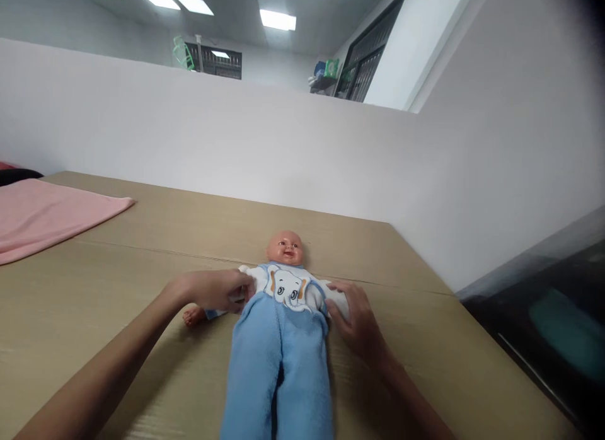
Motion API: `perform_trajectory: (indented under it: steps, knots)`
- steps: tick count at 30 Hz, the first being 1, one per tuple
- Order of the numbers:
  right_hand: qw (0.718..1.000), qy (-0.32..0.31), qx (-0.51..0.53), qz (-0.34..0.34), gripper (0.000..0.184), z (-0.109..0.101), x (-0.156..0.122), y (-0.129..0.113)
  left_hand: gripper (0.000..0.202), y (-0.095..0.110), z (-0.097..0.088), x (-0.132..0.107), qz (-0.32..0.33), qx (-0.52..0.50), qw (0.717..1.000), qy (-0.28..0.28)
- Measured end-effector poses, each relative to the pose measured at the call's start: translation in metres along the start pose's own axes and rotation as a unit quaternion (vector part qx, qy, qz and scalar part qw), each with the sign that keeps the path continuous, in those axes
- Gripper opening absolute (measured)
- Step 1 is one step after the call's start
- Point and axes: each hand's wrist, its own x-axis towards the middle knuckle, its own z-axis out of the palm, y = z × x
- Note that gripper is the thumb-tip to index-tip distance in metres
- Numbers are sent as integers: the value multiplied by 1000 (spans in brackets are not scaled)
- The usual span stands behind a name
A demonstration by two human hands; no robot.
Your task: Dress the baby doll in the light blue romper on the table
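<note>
A baby doll (286, 248) lies on its back in the middle of the table, head toward the wall. It wears a white top and blue fleecy overalls (258, 345) with a white animal face (287, 287) on the chest. My left hand (215, 290) pinches the white sleeve on the left side, its fingertips partly hidden by the cloth. On the other side, my right hand (357, 320) has thumb and fingers closed around the other white sleeve (339, 303). One doll hand (193, 316) pokes out from a blue cuff below my left wrist.
The brown table (155, 263) has seams across its top and meets a white partition wall (227, 137) at the back. A pink cloth (57, 212) lies at the far left, with a black item (19, 175) behind it. Something dark and glossy (543, 320) stands beyond the right edge.
</note>
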Motion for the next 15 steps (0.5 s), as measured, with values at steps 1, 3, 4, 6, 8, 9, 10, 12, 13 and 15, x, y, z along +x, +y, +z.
perform_trajectory:
  steps: [1, 3, 4, 6, 8, 9, 10, 12, 13, 15]
  knots:
    - [1000, -4, -4, 7, 26, -1, -9, 10, 25, 1, 0, 0, 4, -19, 999, -25]
    - [999, -17, -13, 26, 31, -3, -22, 27, 25, 0, -2, 1, 15, -65, 996, -59]
    - [999, -22, -16, 36, 35, -3, -26, 33, 26, -2, -3, 1, 23, -82, 994, -73]
    - [998, -35, -14, 54, 42, -6, -27, 39, 25, -6, -6, 0, 35, -94, 991, -91]
    - [996, -64, -2, 59, 50, -11, -24, 40, 25, -10, -7, -1, 42, -90, 991, -90]
    - [995, -84, 6, 57, 54, -15, -23, 39, 25, -13, -7, -1, 45, -91, 991, -83]
    - [993, -100, 15, 56, 58, -20, -22, 39, 27, -15, -6, -1, 47, -97, 991, -73]
    - [991, -112, 37, 64, 66, -31, -21, 40, 29, -21, -3, 1, 44, -114, 991, -52]
    - [990, -108, 51, 73, 68, -36, -21, 41, 31, -23, -2, 2, 41, -118, 991, -46]
    - [988, -95, 79, 93, 65, -46, -22, 47, 33, -28, 2, 7, 33, -113, 992, -38]
